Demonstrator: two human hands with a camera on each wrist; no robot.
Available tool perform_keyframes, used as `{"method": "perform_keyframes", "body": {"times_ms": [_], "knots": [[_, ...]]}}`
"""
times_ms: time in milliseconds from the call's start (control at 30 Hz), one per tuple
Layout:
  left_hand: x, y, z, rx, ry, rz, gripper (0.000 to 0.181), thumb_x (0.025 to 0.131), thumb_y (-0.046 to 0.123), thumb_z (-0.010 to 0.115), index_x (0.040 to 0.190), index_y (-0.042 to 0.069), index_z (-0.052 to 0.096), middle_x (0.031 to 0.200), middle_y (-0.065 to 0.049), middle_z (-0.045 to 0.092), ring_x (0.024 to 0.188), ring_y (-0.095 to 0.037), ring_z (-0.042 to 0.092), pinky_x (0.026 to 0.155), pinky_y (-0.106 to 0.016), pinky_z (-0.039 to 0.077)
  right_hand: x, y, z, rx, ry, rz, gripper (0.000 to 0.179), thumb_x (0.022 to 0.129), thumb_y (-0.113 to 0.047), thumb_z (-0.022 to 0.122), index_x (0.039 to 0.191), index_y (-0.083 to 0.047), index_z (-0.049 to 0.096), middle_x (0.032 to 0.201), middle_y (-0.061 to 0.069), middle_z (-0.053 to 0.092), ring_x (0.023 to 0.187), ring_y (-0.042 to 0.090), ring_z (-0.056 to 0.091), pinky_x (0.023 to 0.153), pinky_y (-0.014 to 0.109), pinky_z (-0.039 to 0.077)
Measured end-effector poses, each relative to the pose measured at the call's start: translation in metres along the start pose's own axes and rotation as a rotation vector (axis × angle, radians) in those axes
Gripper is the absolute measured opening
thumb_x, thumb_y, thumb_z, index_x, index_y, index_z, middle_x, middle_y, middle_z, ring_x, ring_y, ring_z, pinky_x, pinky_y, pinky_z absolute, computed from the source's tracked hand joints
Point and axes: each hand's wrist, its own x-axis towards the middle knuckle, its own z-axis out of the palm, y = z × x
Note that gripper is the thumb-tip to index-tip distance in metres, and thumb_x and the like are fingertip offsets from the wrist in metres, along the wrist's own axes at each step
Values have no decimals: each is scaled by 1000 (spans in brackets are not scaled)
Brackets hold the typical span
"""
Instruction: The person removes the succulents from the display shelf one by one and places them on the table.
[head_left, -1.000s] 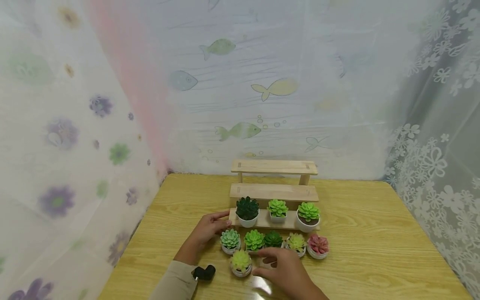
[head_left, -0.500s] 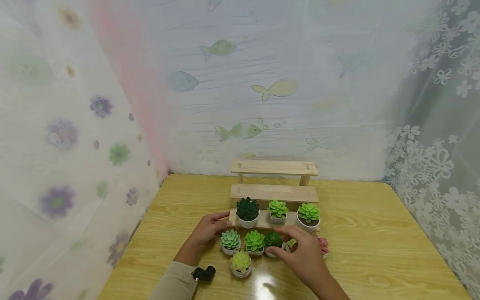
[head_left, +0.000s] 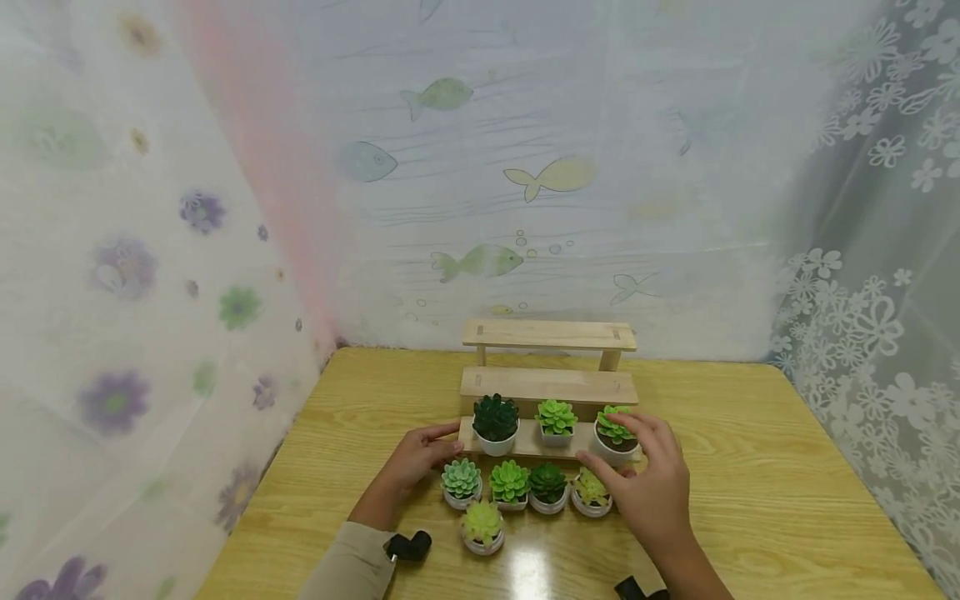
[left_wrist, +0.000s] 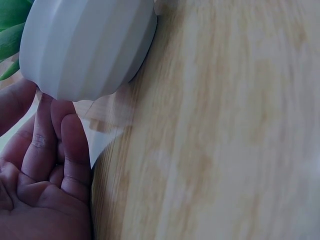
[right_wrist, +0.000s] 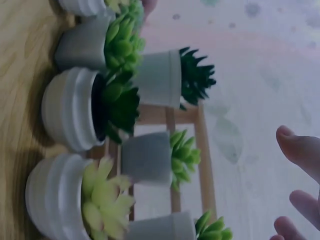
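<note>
At the left end of a small wooden plant stand (head_left: pixel 547 383), my left hand (head_left: pixel 420 458) grips the bottom shelf between thumb and fingers. Close above those fingers, a ribbed white pot (left_wrist: pixel 85 45) fills the left wrist view's corner. My right hand (head_left: pixel 652 492) is raised with fingers apart, overlapping the bright green succulent (head_left: pixel 613 427) at the shelf's right end. In the right wrist view its thumb and fingers (right_wrist: pixel 302 150) curve over nothing. A dark green succulent (head_left: pixel 495 421) and a smaller green one (head_left: pixel 557 417) share that shelf. The pink succulent is hidden behind my right hand.
In front of the stand is a row of potted succulents: pale green (head_left: pixel 461 479), bright green (head_left: pixel 510 483), dark green (head_left: pixel 548 485) and yellow (head_left: pixel 592 489). Another yellow one (head_left: pixel 482 525) stands nearer me. Printed curtains (head_left: pixel 555 250) border the wood-grain table (head_left: pixel 735 467).
My right hand has moved right and away from me, from beside the front yellow succulent to the shelf's right end. My left hand stays at the shelf; the pots hold their places.
</note>
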Motion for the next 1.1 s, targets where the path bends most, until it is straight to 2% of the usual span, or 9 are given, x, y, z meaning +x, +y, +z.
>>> {"method": "perform_keyframes", "body": {"times_ms": [67,133,200,267,567,833,1100], "knots": [[0,0,0,-2,-1,1,53,99,24,72,148,7,58,104,-10,79,83,-14,69,74,-31,57,2,5,-1,-1,28,7,65,67,-20,100,125,-8,72,131,12,60,118,28,53,74,28,48],[0,0,0,-8,-3,-2,53,99,23,72,147,6,58,104,-10,80,83,-14,69,74,-31,57,3,11,-2,-2,46,37,68,66,-19,100,127,-6,71,134,15,59,125,32,51,91,44,47],[0,0,0,-14,-2,-3,53,99,22,72,147,6,58,104,-10,80,83,-14,70,74,-31,57,4,16,-3,14,48,86,71,66,-20,100,129,-6,70,137,15,57,129,34,49,99,54,40],[0,0,0,-20,-1,-8,53,99,22,72,147,6,58,103,-10,80,83,-14,70,74,-31,57,5,22,-2,19,44,125,74,66,-21,100,131,-7,68,139,15,55,131,34,48,101,59,40],[-1,2,1,-14,-2,-13,54,99,25,72,148,7,58,106,-11,79,85,-15,70,76,-31,57,1,41,4,6,22,205,84,67,-25,100,140,-9,62,142,18,50,122,36,52,96,58,44],[-4,3,0,6,6,-11,54,99,27,72,148,8,58,106,-9,80,87,-15,70,76,-31,57,-1,51,6,-23,-81,328,96,74,-37,96,153,-12,48,146,19,46,126,40,54,96,63,47],[-4,3,1,12,4,0,55,100,27,71,149,6,57,107,-11,79,87,-15,70,77,-32,56,-2,58,9,-41,-157,371,101,77,-44,92,156,-7,43,150,20,49,127,43,57,92,61,54]]}}
